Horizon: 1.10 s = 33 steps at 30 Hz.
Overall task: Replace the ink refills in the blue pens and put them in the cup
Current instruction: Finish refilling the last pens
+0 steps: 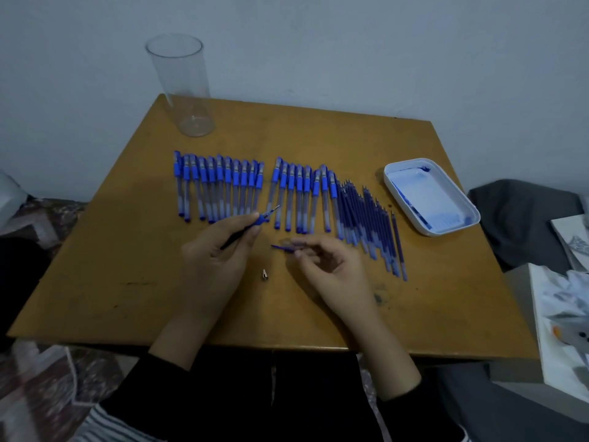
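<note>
The left hand has its grip curled round an opened pen, its point aimed far-right. The right hand pinches a small blue piece, too blurred to name. A loose metal tip lies on the worktop between the hands, and a careless sweep could flick it off the near edge. Just beyond the hands lie the capped pens and, to the right, the spare refills beside a white tray; a nudge would mix them. The cup stands empty at the far left, behind the pens, so reaching it means crossing them.
</note>
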Each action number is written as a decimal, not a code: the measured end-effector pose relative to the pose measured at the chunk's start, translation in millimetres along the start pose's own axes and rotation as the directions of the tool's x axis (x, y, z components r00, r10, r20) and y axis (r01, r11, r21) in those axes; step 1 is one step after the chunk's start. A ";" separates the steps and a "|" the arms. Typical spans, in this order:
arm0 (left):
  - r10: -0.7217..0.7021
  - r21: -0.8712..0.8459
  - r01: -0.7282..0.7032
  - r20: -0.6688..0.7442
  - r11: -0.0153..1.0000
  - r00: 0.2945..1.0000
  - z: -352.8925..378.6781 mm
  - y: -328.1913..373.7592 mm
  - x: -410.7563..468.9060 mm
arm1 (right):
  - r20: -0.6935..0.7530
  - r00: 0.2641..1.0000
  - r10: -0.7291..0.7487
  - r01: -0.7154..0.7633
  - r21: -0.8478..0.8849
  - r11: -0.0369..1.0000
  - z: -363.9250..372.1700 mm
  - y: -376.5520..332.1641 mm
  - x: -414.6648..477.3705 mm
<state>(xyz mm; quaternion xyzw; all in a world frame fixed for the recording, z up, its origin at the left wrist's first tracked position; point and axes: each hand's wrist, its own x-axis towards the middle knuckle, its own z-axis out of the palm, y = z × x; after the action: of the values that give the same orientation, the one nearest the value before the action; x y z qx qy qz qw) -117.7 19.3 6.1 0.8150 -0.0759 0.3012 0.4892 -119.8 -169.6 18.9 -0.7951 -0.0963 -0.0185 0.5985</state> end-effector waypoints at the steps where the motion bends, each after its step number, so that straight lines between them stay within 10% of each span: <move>1: -0.004 -0.004 0.004 -0.003 1.000 1.000 -1.8 -1.5 -0.4 | 0.040 0.999 -0.006 0.006 -0.015 1.000 2.2 0.0 -1.0; 22: -0.083 0.066 0.082 0.005 0.994 0.997 -31.0 -15.4 -7.4 | 0.145 0.970 -0.193 0.233 -0.347 0.909 50.8 6.7 11.0; 33: -0.091 0.047 0.090 0.031 0.995 0.995 -31.7 -13.7 -8.9 | 0.017 0.993 -0.116 0.117 -0.114 0.987 43.7 7.7 6.6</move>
<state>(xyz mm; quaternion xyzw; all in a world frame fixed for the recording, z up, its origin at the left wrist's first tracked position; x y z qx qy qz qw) -132.3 51.5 1.6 0.8334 -0.0402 0.2667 0.4824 -115.7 -129.0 0.2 -0.8214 -0.1443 -0.0548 0.5491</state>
